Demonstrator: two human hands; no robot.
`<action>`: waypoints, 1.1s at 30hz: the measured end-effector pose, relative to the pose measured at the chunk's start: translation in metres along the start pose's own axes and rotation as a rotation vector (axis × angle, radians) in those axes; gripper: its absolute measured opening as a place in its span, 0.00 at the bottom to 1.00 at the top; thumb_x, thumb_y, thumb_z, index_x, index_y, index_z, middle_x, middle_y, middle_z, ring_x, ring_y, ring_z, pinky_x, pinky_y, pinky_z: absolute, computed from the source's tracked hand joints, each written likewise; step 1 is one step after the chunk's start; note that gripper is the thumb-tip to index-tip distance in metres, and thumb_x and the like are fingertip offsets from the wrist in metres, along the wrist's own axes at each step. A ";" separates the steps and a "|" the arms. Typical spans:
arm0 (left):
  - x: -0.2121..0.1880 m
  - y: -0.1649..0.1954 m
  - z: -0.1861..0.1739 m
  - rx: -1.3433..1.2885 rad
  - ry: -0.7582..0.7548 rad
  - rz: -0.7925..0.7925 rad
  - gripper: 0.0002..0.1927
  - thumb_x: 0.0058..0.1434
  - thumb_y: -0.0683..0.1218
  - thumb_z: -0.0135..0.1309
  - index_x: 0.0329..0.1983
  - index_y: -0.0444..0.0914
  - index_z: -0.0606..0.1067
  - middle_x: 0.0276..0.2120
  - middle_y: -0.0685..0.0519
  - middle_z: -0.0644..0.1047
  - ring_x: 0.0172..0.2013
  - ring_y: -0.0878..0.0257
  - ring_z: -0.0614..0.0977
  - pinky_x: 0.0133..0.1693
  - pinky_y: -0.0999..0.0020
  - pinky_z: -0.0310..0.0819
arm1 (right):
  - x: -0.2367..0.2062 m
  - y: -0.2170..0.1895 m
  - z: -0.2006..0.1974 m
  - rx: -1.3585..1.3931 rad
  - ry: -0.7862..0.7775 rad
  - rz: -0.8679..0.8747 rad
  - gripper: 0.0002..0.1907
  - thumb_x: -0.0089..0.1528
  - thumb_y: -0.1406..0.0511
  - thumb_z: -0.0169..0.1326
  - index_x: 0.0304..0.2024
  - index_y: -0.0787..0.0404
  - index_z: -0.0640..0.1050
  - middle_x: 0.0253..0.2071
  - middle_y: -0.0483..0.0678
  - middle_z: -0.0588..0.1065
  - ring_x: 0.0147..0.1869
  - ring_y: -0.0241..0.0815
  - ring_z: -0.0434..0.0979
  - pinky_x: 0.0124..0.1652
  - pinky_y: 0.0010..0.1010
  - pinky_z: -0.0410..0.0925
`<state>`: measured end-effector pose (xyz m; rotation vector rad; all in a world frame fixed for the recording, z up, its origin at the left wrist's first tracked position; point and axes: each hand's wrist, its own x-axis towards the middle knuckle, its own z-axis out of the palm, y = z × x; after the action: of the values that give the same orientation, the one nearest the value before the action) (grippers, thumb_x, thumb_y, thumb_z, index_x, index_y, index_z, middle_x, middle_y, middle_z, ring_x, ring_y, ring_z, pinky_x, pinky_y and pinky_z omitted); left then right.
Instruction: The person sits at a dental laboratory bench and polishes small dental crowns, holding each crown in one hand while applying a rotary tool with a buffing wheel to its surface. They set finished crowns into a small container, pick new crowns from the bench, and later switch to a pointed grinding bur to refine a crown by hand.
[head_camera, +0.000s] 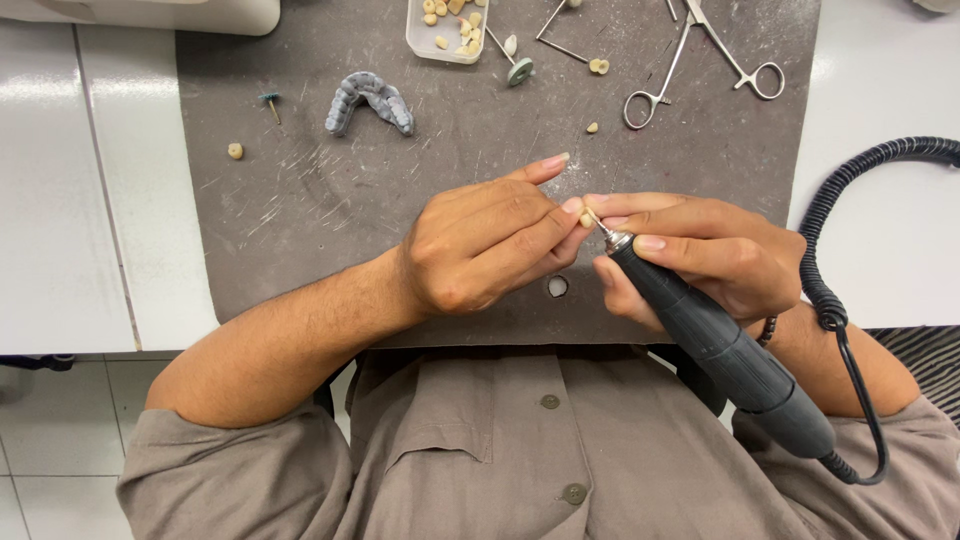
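The left hand (480, 250) is pinching a small tooth crown (586, 219) while right-hand fingers (650, 242) are gripping the rotary handpiece (720, 340), grinding; its bur needs steadying at the crown's three o'clock

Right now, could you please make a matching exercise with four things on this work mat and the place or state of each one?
Things:
1. grey dental arch model
2. rotary handpiece
3. metal forceps
4. small clear tray

Places or states:
A. held in the right hand
B. holds small cream tooth pieces, top edge of the mat
C. lies at the top right of the mat
D. lies alone on the mat, above the left hand

Pairs: 1-D, 2-A, 3-C, 4-B
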<state>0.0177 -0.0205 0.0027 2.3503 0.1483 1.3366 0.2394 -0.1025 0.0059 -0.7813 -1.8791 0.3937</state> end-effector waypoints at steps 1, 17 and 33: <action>0.000 0.000 0.000 0.007 0.005 0.000 0.09 0.69 0.33 0.65 0.48 0.26 0.77 0.35 0.46 0.80 0.38 0.57 0.85 0.58 0.52 0.83 | 0.001 -0.001 -0.001 -0.009 0.007 -0.009 0.22 0.57 0.80 0.65 0.48 0.70 0.68 0.39 0.60 0.77 0.50 0.55 0.84 0.48 0.42 0.78; 0.002 0.001 0.000 -0.061 0.011 -0.001 0.09 0.69 0.33 0.64 0.48 0.25 0.77 0.35 0.46 0.80 0.39 0.58 0.86 0.58 0.53 0.84 | 0.001 -0.012 -0.018 0.029 -0.055 0.090 0.23 0.57 0.77 0.62 0.49 0.66 0.64 0.41 0.61 0.75 0.50 0.62 0.83 0.48 0.44 0.77; 0.004 -0.002 -0.001 -0.095 -0.030 0.032 0.08 0.71 0.33 0.64 0.48 0.26 0.76 0.37 0.46 0.79 0.38 0.56 0.84 0.60 0.51 0.83 | 0.000 -0.013 -0.018 0.050 -0.030 0.060 0.22 0.58 0.74 0.62 0.48 0.65 0.64 0.41 0.62 0.75 0.49 0.64 0.83 0.46 0.44 0.78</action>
<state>0.0187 -0.0173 0.0053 2.3014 0.0370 1.2936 0.2512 -0.1137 0.0213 -0.8038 -1.8694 0.4912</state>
